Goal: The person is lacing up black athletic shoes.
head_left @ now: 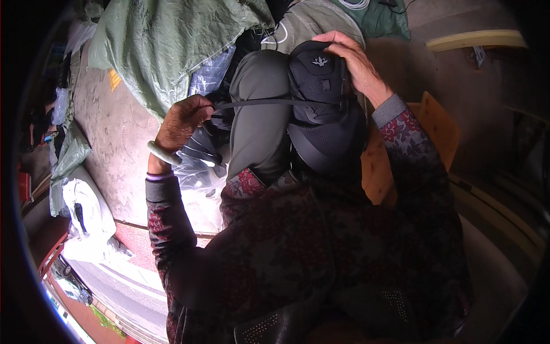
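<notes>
A black mesh shoe (327,137) rests on my lap, its rounded toe toward me. A pale emblem shows on its tongue (318,62). My right hand (354,57) is wrapped round the far right edge of the shoe, the fingers over its top; the thumb is hidden. A flat black shoelace (263,103) runs nearly straight from the shoe's right side across my left thigh. My left hand (186,117) pinches the lace's other end, left of my knee. A pale bangle (163,153) circles my left wrist.
Beyond my knees lies a big green woven sack (152,51). Black items and clear plastic wrap (197,172) lie by my left leg. An orange-brown wooden seat (438,129) is at my right. White sheeting (89,212) is at the left, near a road.
</notes>
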The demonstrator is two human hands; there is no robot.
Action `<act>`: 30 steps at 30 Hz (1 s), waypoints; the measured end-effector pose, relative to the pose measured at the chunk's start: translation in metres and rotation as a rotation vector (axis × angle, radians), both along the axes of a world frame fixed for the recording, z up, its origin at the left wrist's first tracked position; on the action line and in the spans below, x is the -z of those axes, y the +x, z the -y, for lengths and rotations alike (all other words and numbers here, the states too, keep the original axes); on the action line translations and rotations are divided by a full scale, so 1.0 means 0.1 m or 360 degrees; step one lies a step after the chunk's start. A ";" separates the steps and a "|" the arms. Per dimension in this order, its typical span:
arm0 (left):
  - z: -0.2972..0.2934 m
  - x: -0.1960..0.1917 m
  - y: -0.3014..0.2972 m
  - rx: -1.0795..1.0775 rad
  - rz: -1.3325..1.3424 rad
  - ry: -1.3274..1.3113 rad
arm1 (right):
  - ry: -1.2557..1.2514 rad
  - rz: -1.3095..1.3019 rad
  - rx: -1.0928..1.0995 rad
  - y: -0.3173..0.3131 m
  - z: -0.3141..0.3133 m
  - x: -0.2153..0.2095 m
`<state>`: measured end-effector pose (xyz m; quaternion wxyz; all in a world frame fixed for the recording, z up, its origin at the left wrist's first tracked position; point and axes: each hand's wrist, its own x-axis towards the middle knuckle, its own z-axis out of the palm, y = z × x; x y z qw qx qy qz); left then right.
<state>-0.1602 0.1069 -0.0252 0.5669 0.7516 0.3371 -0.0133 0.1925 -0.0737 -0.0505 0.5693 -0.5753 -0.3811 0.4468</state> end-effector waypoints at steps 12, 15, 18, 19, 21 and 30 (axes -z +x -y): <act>0.08 -0.66 -0.10 0.0066 0.0175 -0.0101 | 0.0458 0.1271 -0.0373 -0.51 -0.34 -1.01; 0.12 -0.85 -0.06 0.0086 0.0253 -0.0207 | 0.0296 0.0828 -0.1035 -0.94 -0.56 -1.15; 0.16 -0.98 -0.04 0.0130 0.0286 -0.0254 | 0.0202 0.0805 -0.1382 -1.16 -0.79 -1.13; 0.17 -1.01 -0.04 0.0143 0.0301 -0.0278 | 0.0008 0.0549 -0.1575 -1.22 -0.86 -1.07; 0.19 -1.05 -0.07 0.0140 0.0312 -0.0258 | -0.0190 0.0288 -0.1759 -1.25 -0.90 -0.97; 0.34 -1.02 -0.21 0.0267 0.0371 -0.0105 | 0.0113 0.0983 -0.1528 -0.68 -0.63 -1.15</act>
